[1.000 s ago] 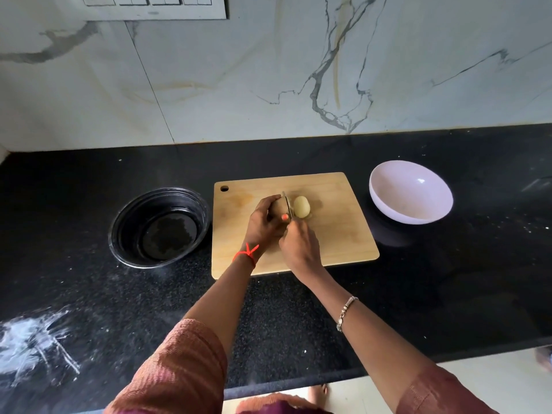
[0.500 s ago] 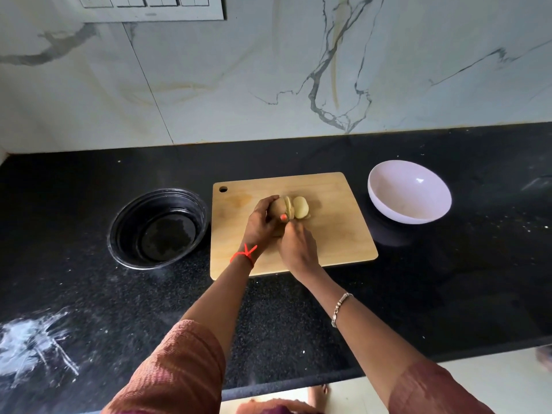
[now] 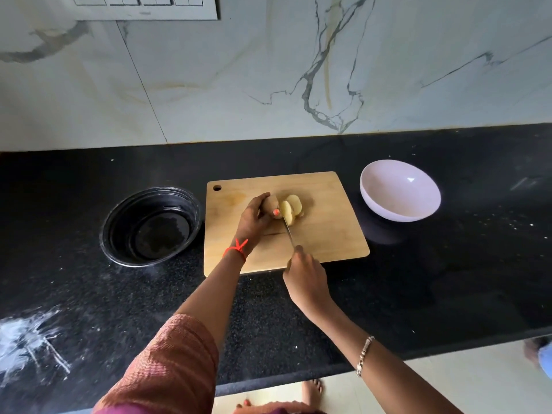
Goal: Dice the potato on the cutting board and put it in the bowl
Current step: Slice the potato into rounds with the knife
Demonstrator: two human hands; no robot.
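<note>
Two pale, flat-faced slices (image 3: 291, 208) lean against each other on the rectangular light wooden cutting board (image 3: 328, 234). They sit just right of the brown-skinned, uncut part of the potato (image 3: 270, 204), near the board's middle. My left hand (image 3: 254, 218) arches over that rounded end with the fingers (image 3: 263, 200) curled down and clamped on it; an orange-painted nail shows beside the nearest slice.

My right hand (image 3: 306, 277) is at the board's near edge, fingers (image 3: 298, 253) wrapped tight round the handle of a thin steel knife (image 3: 288, 231) — the handle itself is hidden in my grip. The narrow blade runs away from me with its tip at the foot of the slices; I cannot tell whether it touches them.

A small round hole (image 3: 217, 187) pierces the board's far left corner. A smooth, glossy white bowl (image 3: 388, 201) stands to the right, apart from the board. A round black bowl (image 3: 119, 231) with a ribbed wall sits just beside the left edge. Everything rests on a polished black speckled stone tabletop (image 3: 448, 279), which has a chalky white smear (image 3: 27, 345) at its near left. Behind rises a white marble wall (image 3: 209, 100) veined in grey.

A knotted red thread (image 3: 237, 249) circles my left wrist, a beaded metal bracelet (image 3: 364, 355) circles my right forearm — and a rust-coloured woven sleeve (image 3: 167, 363) covers my left upper arm.
</note>
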